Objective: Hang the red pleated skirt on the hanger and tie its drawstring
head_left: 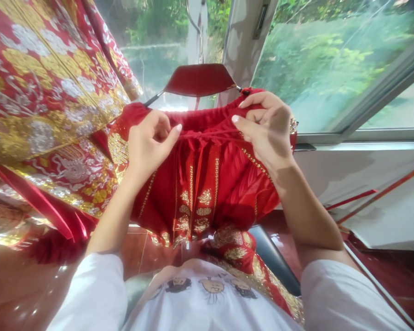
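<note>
A red pleated skirt (207, 184) with gold embroidery hangs from a red hanger (200, 79) in front of the window. My left hand (148, 145) is closed on the skirt's waistband at the left, thumb stretched toward a thin red cord (207, 134) across the waist. My right hand (267, 126) is closed on the waistband at the right, fingers curled over the gathered fabric and pinching the cord's other end. The skirt's lower part falls toward my white shirt.
A red and gold embroidered robe (44, 105) hangs at the left, close to my left arm. A window (331, 59) with a grey frame shows greenery behind. A white wall and red ribbons (352, 198) are at the right, above a red tiled floor (148, 253).
</note>
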`<state>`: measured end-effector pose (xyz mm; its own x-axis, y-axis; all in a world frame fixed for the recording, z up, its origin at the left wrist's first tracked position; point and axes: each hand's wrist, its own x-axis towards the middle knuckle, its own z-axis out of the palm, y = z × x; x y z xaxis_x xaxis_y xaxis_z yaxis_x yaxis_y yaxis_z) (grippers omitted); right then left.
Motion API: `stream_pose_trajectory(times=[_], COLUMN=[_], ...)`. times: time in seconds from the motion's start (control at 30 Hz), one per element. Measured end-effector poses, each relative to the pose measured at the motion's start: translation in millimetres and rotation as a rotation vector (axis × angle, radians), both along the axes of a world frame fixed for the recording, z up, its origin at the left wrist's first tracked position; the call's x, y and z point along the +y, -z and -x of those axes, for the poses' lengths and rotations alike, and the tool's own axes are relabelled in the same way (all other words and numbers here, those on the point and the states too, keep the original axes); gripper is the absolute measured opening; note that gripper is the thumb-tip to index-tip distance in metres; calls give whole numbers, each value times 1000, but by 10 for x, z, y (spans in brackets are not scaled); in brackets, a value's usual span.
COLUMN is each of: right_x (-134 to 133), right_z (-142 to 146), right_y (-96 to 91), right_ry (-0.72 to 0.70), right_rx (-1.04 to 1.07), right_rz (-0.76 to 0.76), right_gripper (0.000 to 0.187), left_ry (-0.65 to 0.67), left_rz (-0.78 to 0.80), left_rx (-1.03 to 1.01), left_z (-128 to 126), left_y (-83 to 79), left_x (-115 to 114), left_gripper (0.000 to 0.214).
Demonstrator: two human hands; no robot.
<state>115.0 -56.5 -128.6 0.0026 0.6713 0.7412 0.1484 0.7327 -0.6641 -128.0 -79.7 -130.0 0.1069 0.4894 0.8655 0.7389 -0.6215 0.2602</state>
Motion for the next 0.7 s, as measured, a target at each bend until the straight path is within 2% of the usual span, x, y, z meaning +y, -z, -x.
stream_pose_trajectory(times=[0.13,0.2,0.27,0.33,0.37,0.4,0.47,0.53,0.57,0.63,0.7], right_x=[-28,-76,-127,-152,-147,-128,-57,37,85,169,237], right_z=[-22,-40,-110,-236,-311,-387,-523,-625,-666,-737,-802], right_y=[74,73,25,-53,-88,-112,-116,-71,-46,-25,-62], right_ry=[87,167,269,431,527,609,680,643,598,475,331], right_rx=[-49,-82,-118,-187,-246,-324,-507,-610,-617,-565,-487], right_rz=[19,-58,-215,-365,-385,-353,-181,-56,-50,-80,-53], right_gripper=[19,14,9,14,19,25,37,39,35,23,37], left_ry=[4,5,-1,-61,-105,-141,-149,-117,-134,-259,-402], left_rz=[21,-7,-102,-258,-312,-318,-114,142,198,147,41], left_rx=[20,43,58,96,124,147,184,171,158,123,58], left_z=[57,75,129,251,338,436,630,760,786,757,659], left_y=[95,81,-13,-172,-259,-339,-442,-440,-402,-276,-129], left_x=[32,-6,-80,-144,-155,-145,-66,53,109,185,211], left_gripper=[27,24,16,10,14,19,32,44,47,46,41])
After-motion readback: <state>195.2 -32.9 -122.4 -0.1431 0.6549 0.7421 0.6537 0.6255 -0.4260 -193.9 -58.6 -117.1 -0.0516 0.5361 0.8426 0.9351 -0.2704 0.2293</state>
